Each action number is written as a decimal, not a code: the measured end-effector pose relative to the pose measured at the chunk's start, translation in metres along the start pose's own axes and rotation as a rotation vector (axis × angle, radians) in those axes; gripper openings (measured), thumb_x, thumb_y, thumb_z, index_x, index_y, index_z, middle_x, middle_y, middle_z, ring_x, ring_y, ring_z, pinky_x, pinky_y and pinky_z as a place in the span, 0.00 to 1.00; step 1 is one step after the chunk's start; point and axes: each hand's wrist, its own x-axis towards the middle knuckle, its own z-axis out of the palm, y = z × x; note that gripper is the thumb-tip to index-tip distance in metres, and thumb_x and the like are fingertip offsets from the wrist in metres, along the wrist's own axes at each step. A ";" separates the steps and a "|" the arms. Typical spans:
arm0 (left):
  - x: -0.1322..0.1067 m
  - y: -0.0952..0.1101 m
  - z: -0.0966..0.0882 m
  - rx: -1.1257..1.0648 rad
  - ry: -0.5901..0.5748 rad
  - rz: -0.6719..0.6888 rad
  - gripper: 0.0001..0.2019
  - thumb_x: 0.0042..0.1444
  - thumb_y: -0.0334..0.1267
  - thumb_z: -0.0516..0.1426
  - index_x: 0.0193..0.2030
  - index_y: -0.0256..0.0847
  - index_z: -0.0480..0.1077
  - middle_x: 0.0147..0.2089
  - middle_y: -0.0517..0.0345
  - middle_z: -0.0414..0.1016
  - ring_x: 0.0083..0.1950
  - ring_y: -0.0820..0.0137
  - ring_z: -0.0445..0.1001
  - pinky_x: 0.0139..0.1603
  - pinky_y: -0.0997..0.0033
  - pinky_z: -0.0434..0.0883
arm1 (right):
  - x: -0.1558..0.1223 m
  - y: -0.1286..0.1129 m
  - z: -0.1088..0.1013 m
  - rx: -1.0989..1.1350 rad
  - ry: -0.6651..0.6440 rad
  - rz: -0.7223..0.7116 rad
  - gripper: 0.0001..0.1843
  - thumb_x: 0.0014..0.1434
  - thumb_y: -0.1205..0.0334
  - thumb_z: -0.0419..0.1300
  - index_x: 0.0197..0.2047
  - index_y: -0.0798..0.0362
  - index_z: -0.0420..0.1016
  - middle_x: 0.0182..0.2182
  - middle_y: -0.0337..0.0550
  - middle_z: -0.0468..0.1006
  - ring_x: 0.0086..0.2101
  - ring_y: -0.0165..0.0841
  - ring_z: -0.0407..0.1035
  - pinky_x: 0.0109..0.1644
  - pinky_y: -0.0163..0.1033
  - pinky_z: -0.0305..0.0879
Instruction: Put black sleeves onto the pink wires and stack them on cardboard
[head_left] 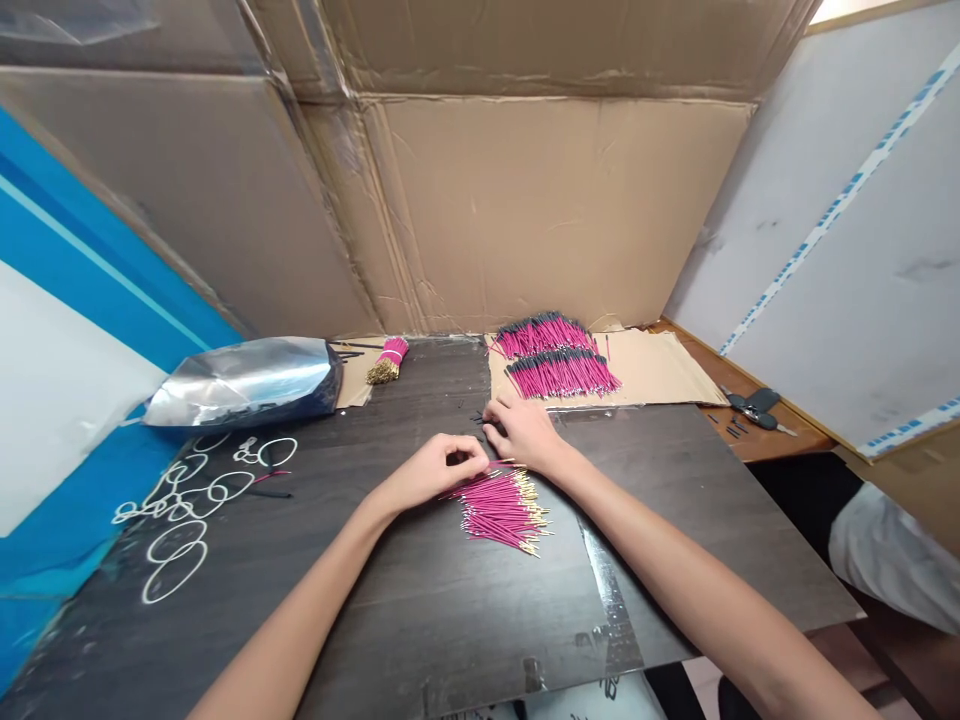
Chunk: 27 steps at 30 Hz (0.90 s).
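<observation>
My left hand (pixel 439 470) is curled in a pinch just left of a loose pile of short pink wires with gold tips (pixel 501 510) on the dark board (pixel 375 600). What the left fingers pinch is too small to make out. My right hand (pixel 523 430) lies knuckles up just beyond the pile, fingers bent down onto small black pieces (pixel 478 418) on the board. Two neat rows of pink wires with black ends (pixel 559 358) lie on a cardboard sheet (pixel 660 365) farther back.
A silver foil bag (pixel 247 382) lies at the back left, with a tied bundle of pink wires (pixel 388 360) beside it. White rubber bands (pixel 191 505) are scattered at the left. Cardboard walls stand behind; keys (pixel 754 408) rest at the right edge.
</observation>
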 end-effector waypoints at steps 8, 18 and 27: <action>0.011 -0.034 -0.014 -0.617 0.353 -0.048 0.17 0.62 0.51 0.62 0.39 0.38 0.68 0.21 0.73 0.48 0.19 0.81 0.45 0.21 0.79 0.46 | -0.003 -0.004 0.003 -0.077 0.018 -0.069 0.07 0.70 0.61 0.55 0.44 0.51 0.73 0.42 0.45 0.78 0.46 0.39 0.72 0.46 0.40 0.62; 0.012 -0.035 -0.014 -0.693 0.334 -0.086 0.16 0.57 0.48 0.64 0.41 0.41 0.65 0.22 0.72 0.50 0.19 0.81 0.46 0.19 0.83 0.50 | -0.002 -0.014 0.007 -0.071 -0.035 0.082 0.09 0.73 0.62 0.50 0.46 0.52 0.71 0.45 0.49 0.78 0.46 0.42 0.73 0.44 0.42 0.64; 0.010 -0.034 -0.011 -0.626 0.327 -0.102 0.18 0.57 0.50 0.63 0.39 0.42 0.63 0.22 0.74 0.46 0.19 0.80 0.44 0.19 0.82 0.48 | -0.008 -0.034 0.006 -0.161 -0.145 0.072 0.06 0.71 0.64 0.53 0.46 0.53 0.71 0.45 0.53 0.77 0.46 0.44 0.73 0.41 0.41 0.65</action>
